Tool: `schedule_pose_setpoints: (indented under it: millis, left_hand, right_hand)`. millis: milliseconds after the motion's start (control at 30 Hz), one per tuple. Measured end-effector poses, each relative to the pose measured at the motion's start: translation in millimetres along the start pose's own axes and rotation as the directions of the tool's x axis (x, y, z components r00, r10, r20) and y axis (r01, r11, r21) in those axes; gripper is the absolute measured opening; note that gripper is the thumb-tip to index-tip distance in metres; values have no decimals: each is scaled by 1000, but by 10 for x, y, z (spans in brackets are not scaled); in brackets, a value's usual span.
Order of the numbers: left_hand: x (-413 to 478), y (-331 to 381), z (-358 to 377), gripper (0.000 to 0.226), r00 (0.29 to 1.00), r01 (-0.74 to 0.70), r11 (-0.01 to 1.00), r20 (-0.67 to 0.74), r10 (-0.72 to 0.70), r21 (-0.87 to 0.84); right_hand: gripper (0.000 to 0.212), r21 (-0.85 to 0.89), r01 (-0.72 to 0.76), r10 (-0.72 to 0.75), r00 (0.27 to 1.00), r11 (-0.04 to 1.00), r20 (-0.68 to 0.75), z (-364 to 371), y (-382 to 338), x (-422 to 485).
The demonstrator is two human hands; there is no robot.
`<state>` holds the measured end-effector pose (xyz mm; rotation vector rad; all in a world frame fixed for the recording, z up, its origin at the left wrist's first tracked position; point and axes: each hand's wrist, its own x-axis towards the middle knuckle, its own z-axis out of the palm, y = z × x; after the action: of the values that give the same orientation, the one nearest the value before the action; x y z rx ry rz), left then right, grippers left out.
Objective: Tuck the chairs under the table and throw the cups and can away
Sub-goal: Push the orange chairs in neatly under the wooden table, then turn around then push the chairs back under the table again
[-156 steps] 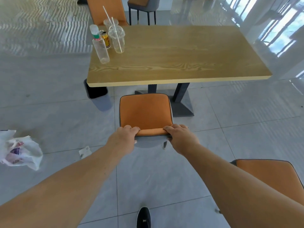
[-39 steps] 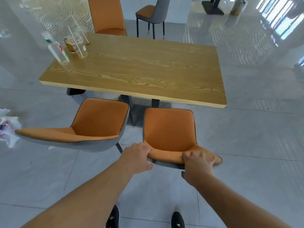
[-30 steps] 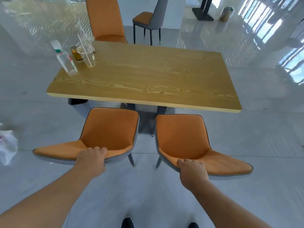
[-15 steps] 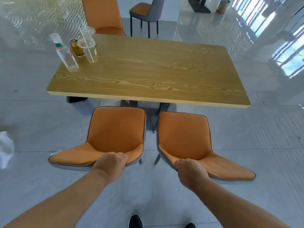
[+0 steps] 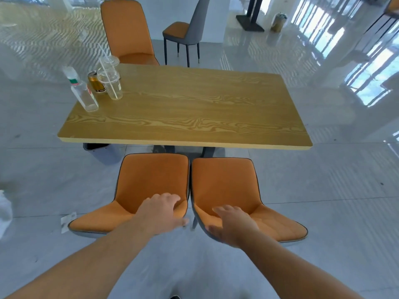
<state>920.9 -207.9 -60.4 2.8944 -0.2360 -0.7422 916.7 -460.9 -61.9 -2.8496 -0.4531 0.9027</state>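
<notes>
Two orange chairs stand side by side at the near edge of the wooden table (image 5: 194, 117), their seats partly under it. My left hand (image 5: 160, 212) lies over the top of the left chair (image 5: 151, 175) backrest, fingers curled over the edge. My right hand (image 5: 232, 223) rests on the right chair (image 5: 224, 182) backrest with fingers spread. At the table's far left corner stand two clear plastic cups (image 5: 112, 83) with straws, a gold can (image 5: 96, 82) and a clear bottle (image 5: 82, 91).
A grey bin (image 5: 101, 151) sits on the floor under the table's left end. A third orange chair (image 5: 127, 31) is at the far side, a grey-backed chair (image 5: 190, 29) beyond it. A white bag (image 5: 4, 210) and a paper scrap (image 5: 68, 220) lie at left.
Both chairs have slid forward toward the table and now touch side by side. My fists have loosened; the right hand's fingers have spread.
</notes>
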Motion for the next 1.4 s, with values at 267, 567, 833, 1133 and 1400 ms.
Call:
schedule_pose_setpoints:
  millis: [267,567,833,1133,1400]
  left_hand:
    - [292,1804,-2310,97,869,-177,984,-465,168,24]
    - [308,4974,-4161,95,529,-403,892,-743,410,205]
    - [918,7117,-4228,91,459,-477,824,-713,531,306]
    - [2896,8398,-4403,96,500,-531,793,-645,578,298]
    - [4758,9368,-5275,92,540,-571,760,-556,632,309]
  right_hand:
    - [90,130,-86,153,693,988,-704,-2275,1355,-989]
    - [93,56,-201,120,320,978,-940,-4030,3585,-2986]
    - [94,77,-320,176,293,944,-940,-4464,5491,-3788]
    - [96,90,-432,278,396,897,-875,-4864,7293,-2885]
    - [89,66,-573,393,468,817,-791,-5868,8781,-2195]
